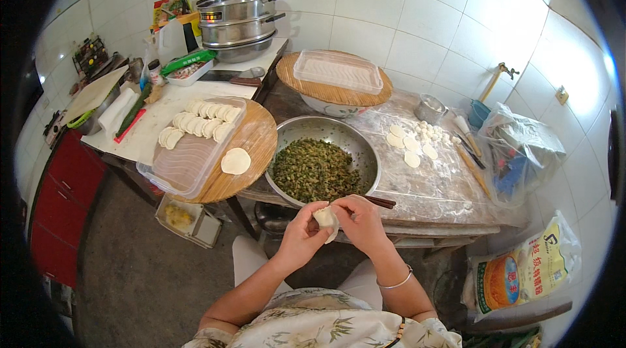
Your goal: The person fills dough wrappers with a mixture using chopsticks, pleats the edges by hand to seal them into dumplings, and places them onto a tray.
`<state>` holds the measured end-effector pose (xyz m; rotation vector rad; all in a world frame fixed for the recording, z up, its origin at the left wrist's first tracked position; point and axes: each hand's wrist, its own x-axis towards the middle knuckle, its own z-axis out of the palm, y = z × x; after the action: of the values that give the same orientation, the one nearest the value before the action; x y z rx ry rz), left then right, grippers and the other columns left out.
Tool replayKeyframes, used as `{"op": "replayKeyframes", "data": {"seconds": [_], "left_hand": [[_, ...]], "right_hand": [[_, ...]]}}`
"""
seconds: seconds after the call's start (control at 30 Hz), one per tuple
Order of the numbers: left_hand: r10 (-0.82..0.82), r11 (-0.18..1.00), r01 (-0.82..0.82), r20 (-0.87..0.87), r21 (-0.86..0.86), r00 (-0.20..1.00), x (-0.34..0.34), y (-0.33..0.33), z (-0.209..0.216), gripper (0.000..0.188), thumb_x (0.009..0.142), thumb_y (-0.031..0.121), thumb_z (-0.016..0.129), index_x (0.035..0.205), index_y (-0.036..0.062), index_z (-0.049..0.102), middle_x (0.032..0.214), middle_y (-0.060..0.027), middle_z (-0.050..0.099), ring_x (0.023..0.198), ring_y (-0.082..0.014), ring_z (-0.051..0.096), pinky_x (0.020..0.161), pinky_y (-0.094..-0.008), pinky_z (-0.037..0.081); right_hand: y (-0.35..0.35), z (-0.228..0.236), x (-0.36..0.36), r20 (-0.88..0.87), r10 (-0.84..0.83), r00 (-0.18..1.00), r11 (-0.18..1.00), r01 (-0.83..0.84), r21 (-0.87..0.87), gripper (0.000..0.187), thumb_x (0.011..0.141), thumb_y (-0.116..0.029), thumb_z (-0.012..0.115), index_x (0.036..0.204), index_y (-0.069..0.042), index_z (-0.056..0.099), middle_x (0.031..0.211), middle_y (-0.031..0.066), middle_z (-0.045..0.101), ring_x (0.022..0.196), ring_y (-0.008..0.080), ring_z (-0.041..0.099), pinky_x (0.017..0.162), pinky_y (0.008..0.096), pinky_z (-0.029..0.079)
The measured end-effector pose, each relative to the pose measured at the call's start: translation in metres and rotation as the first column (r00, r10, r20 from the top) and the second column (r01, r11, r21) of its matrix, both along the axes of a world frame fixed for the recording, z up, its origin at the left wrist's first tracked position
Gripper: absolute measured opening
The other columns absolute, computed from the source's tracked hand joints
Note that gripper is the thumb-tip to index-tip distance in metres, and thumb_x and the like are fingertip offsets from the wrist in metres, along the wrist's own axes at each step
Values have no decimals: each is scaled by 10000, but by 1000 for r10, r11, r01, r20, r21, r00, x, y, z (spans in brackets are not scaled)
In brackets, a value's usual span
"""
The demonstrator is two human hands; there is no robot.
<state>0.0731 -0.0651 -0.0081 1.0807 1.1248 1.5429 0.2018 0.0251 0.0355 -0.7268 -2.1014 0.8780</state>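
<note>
Between my two hands is a dumpling [326, 219], its pale wrapper folded partly around and pinched along the edge. My left hand [302, 236] closes on its left side, while the fingers of my right hand [360, 223] press its right edge. Just beyond sits a steel bowl [372, 155] of chopped green filling [314, 168], with dark chopsticks [380, 202] at its near rim. Finished dumplings [207, 117] line a clear plastic tray [179, 168] to the left. One flat wrapper [235, 161] lies beside that tray on a round woven board [257, 133].
On the floured wooden table [450, 198] are loose wrappers [411, 144], small dough pieces [427, 131], a rolling pin [475, 173] and a metal cup [430, 108]. A knife [228, 77] and stacked steamers [238, 18] stand back left. A flour bag [525, 270] leans at the right.
</note>
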Motion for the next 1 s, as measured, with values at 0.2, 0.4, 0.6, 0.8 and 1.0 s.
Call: {"op": "replayKeyframes", "data": {"seconds": [0.2,0.4,0.6,0.8,1.0], "left_hand": [[-174,983,181,238,-8,955,-3,-3,9,574,799,-107,558,1322,35,368,1186,-58,502,1097,-150,520,907,-296,438],[-111,994,111,176,10,978,-7,-1,2,635,774,-135,550,1349,37,342,1191,-62,496,1105,-163,519,931,-310,432],[-104,994,107,98,-32,990,-3,-5,3,552,805,-90,562,1310,35,377,1129,-59,523,1028,-128,560,851,-266,473],[-32,999,31,46,30,998,-4,-4,-1,550,813,-72,578,1313,30,374,1100,-52,535,947,-114,584,824,-252,482],[-62,998,62,38,2,997,-4,-6,3,509,811,-52,604,1283,19,429,1085,-50,560,943,-96,581,817,-244,482]], "right_hand": [[3,-5,0,30,-5,1000,991,1,133,93,821,-58,590,871,14,622,785,145,608,729,293,595,654,360,472],[2,-3,3,16,35,999,999,-35,-6,97,828,-61,579,881,9,620,810,148,606,745,296,596,659,363,474],[-1,-4,2,63,14,998,996,-19,82,100,832,-59,580,894,8,619,825,145,611,748,289,597,660,349,472],[0,-5,3,17,54,998,998,-53,-28,103,834,-88,596,881,2,611,803,139,602,737,302,589,646,362,470],[-1,-5,3,59,40,997,997,-43,64,100,832,-87,601,875,2,618,803,142,609,725,304,593,632,354,466]]}}
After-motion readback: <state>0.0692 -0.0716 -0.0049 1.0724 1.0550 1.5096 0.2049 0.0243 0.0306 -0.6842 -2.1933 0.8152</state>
